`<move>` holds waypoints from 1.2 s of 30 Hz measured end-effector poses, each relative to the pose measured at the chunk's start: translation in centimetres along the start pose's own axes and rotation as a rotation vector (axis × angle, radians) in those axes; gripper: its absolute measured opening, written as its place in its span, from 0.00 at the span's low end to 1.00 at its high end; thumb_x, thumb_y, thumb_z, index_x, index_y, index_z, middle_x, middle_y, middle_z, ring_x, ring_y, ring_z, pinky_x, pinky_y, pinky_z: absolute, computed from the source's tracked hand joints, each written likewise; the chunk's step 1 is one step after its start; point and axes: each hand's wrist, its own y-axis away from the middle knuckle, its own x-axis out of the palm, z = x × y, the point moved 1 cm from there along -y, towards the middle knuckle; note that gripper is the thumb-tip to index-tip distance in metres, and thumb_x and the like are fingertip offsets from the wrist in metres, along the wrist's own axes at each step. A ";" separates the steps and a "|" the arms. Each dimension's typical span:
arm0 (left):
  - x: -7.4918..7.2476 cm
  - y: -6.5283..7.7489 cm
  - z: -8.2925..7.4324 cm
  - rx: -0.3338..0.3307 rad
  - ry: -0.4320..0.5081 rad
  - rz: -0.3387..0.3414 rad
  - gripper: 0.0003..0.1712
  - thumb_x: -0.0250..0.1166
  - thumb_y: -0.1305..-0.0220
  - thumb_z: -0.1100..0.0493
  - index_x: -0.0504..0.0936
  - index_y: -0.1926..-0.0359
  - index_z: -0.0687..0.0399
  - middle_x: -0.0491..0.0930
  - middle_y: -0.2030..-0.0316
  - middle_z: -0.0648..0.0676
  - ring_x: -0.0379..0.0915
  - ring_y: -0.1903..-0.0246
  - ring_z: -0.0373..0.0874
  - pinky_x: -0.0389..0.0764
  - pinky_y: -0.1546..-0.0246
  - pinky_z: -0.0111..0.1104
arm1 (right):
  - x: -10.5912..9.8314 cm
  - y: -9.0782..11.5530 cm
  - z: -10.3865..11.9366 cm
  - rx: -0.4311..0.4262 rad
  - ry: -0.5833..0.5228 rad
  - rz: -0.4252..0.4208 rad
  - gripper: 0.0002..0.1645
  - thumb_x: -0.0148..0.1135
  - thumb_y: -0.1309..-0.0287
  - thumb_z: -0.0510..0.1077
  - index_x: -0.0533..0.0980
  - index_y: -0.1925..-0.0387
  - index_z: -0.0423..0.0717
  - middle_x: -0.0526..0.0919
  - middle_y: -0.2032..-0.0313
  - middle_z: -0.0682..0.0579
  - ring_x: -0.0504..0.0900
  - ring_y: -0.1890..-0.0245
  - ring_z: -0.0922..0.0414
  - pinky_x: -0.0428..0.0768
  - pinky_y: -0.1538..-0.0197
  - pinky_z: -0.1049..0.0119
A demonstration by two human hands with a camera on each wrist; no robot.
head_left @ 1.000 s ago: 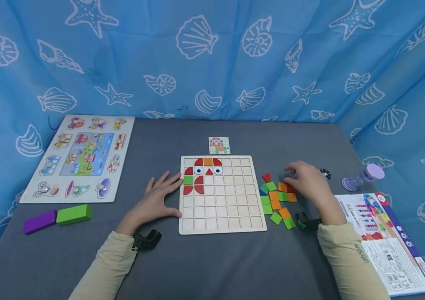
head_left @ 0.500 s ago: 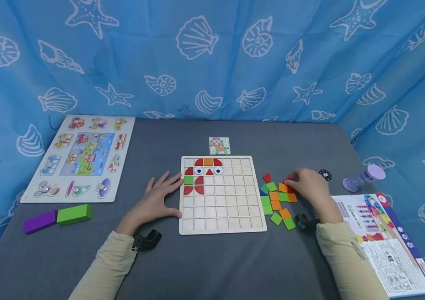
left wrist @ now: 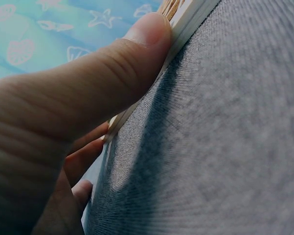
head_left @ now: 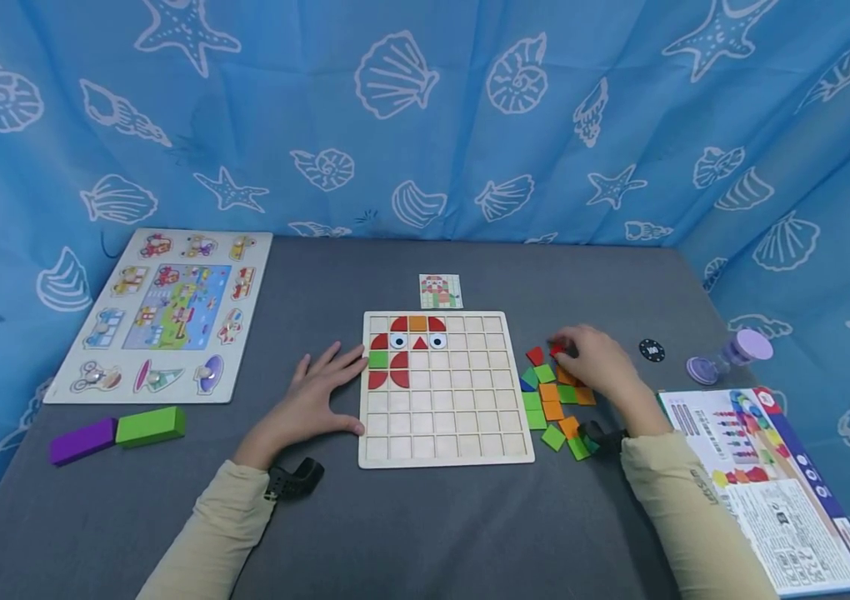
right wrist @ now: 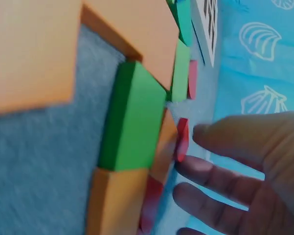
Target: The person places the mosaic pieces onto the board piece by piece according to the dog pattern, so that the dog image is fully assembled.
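A wooden grid board [head_left: 432, 450] lies mid-table, with red curved pieces, a red triangle, an orange square, a green square and two eye discs set in its upper left. My left hand [head_left: 312, 400] rests at its left edge, fingers extended and the thumb [left wrist: 147, 36] against the rim. To the board's right, my right hand [head_left: 593, 358] pinches a small red tile [right wrist: 183, 139] at its fingertips, over the loose pile. Around it lie orange tiles [head_left: 549, 392], green tiles [head_left: 532, 408] and another red tile [head_left: 535, 356].
Behind the board lies a pattern card [head_left: 440, 292]. A picture puzzle board [head_left: 245, 367], a purple block [head_left: 83, 442] and a green block [head_left: 151, 427] are at left. On the right are a black disc [head_left: 652, 350], a lilac-capped sand timer [head_left: 728, 354] and a printed box [head_left: 777, 492].
My right hand first dips toward the pile's right side, then moves left and slightly away from me, the red tile shifting with it. The left hand stays at the board's edge.
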 end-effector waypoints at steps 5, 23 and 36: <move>-0.2 0.0 -0.1 -0.011 -0.005 0.013 0.58 0.68 0.68 0.33 0.56 0.34 0.44 0.50 0.33 0.46 0.33 0.32 0.51 0.30 0.41 0.56 | 0.5 -0.4 0.2 0.054 0.024 -0.038 0.20 0.62 0.49 0.46 0.75 0.55 0.40 0.75 0.60 0.41 0.72 0.65 0.48 0.71 0.60 0.51; -0.4 0.1 -0.2 -0.009 0.000 0.017 0.58 0.69 0.68 0.33 0.57 0.34 0.46 0.51 0.33 0.48 0.34 0.33 0.53 0.31 0.41 0.57 | 2.0 -1.6 11.9 -0.375 0.017 -0.099 0.15 0.66 0.54 0.43 0.79 0.61 0.44 0.78 0.67 0.52 0.75 0.70 0.57 0.74 0.67 0.63; -0.4 0.0 -0.3 -0.008 0.012 0.012 0.58 0.70 0.68 0.34 0.57 0.34 0.45 0.50 0.33 0.47 0.34 0.33 0.51 0.30 0.40 0.55 | 4.1 -2.3 14.8 -0.419 0.079 -0.074 0.13 0.65 0.56 0.41 0.81 0.64 0.48 0.80 0.66 0.53 0.78 0.67 0.58 0.75 0.66 0.63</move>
